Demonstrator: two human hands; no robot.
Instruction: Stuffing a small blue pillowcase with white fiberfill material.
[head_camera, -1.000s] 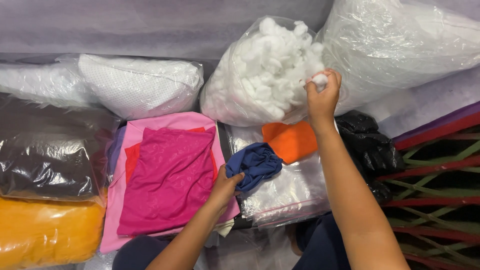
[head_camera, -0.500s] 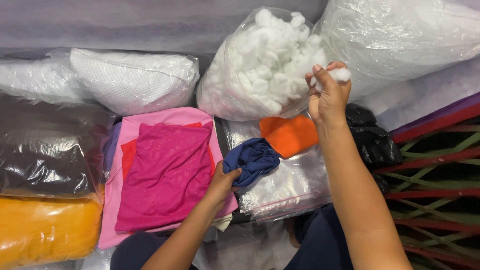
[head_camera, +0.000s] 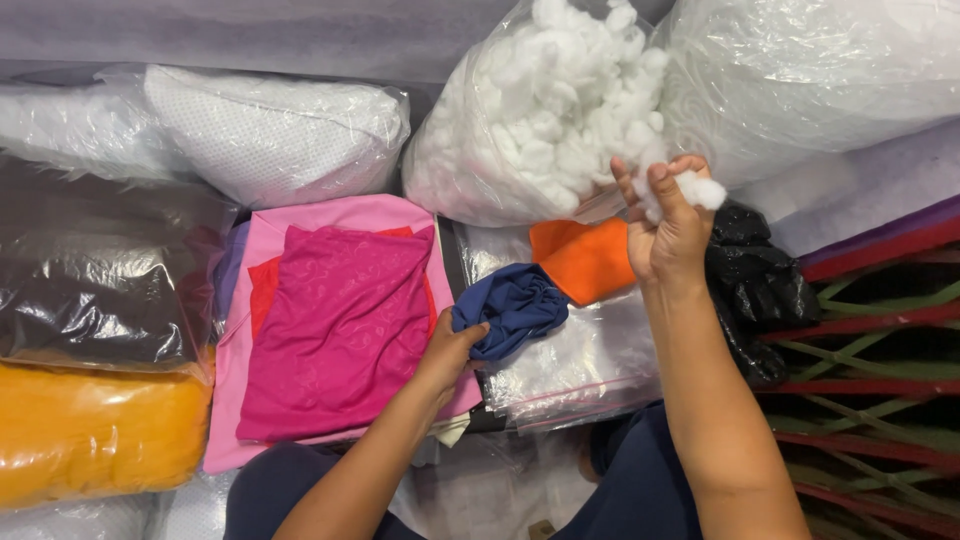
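A tuft of white stuffing (head_camera: 697, 189) sits pinched in the fingertips of the right hand (head_camera: 668, 225), which is raised just in front of the clear bag of white stuffing (head_camera: 540, 110), near that bag's lower right corner. The left hand (head_camera: 449, 352) lies below and to the left of the bag, its fingers closed on a bunched navy blue cloth piece (head_camera: 515, 308). That navy piece rests on a flat clear plastic packet (head_camera: 580, 360), directly below the bag, and touches an orange cloth piece (head_camera: 585, 258) lying just under the bag's bottom edge. Left of the navy piece, still below the bag, is a stack of pink and magenta fabric (head_camera: 335, 330). A crumpled black plastic bag (head_camera: 750, 280) lies to the lower right of the stuffing bag, just beside the right hand. Far left of the stuffing bag are a white wrapped pillow (head_camera: 270, 130), a dark wrapped bundle (head_camera: 90, 290) and an orange wrapped bundle (head_camera: 90, 430).
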